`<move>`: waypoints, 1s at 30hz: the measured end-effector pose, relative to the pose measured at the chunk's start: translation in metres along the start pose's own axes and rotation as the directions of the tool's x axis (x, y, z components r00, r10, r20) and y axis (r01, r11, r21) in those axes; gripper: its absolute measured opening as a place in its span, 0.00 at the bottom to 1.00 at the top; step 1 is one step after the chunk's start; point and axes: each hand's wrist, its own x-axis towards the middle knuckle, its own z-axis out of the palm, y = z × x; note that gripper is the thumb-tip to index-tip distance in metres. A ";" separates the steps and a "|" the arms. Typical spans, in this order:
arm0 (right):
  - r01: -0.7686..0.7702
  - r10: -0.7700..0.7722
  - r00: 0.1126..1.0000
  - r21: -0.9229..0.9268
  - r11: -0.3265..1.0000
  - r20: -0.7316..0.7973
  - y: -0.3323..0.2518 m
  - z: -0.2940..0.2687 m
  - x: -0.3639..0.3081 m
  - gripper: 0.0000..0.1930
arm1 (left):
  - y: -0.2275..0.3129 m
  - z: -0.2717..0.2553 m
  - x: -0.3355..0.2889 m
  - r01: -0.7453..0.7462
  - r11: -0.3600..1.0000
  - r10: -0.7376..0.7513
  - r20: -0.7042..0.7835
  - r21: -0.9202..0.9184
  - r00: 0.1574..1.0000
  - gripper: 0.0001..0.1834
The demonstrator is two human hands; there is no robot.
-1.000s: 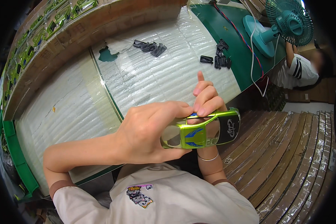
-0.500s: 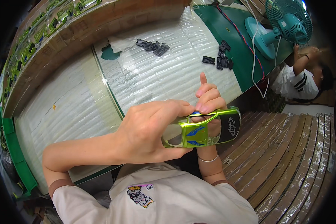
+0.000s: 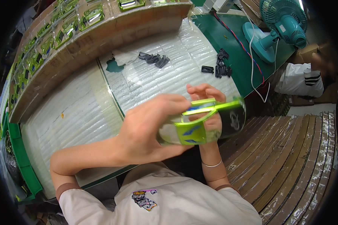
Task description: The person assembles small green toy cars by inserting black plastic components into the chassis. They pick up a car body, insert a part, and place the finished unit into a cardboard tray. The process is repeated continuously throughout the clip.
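A toy car body shell [image 3: 193,133] in bright green, with see-through windows, blue markings and a black end panel, hangs tilted above the table's near edge, slightly blurred. My left hand [image 3: 148,125] is closed around its left end, thumb and fingers on opposite sides. Behind the shell is my right hand [image 3: 205,91], its fingers loosely bent and apart above the upper edge. Part of that palm shows through the window; whether it touches the shell is hidden.
Small black plastic parts [image 3: 161,61] lie on the foam-covered table [image 3: 150,80], with more black parts [image 3: 222,69] to the right. A cardboard tray [image 3: 94,37] of green shells stands at the back left. A teal fan [image 3: 264,43], cables and stacked cardboard [image 3: 278,153] are at right, near another person [image 3: 300,80].
The car shell has tipped, showing more of its upper side. My right fingers have lifted off its upper edge, while my left hand keeps its grip. The view has shifted slightly.
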 end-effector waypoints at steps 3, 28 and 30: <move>-0.207 0.217 0.963 -0.072 0.976 0.159 0.002 -0.019 -0.012 0.46 | -0.020 -0.005 0.019 -0.239 0.924 0.315 -0.244 0.297 0.917 0.25; -0.153 0.167 0.921 -0.067 0.986 0.353 -0.003 -0.007 -0.003 0.36 | -0.099 -0.017 0.043 -0.084 0.713 0.040 0.079 0.696 0.996 0.12; -0.166 0.184 0.915 -0.079 0.983 0.359 -0.004 -0.006 -0.003 0.37 | -0.098 -0.017 0.038 -0.059 0.751 0.003 0.085 0.658 0.996 0.12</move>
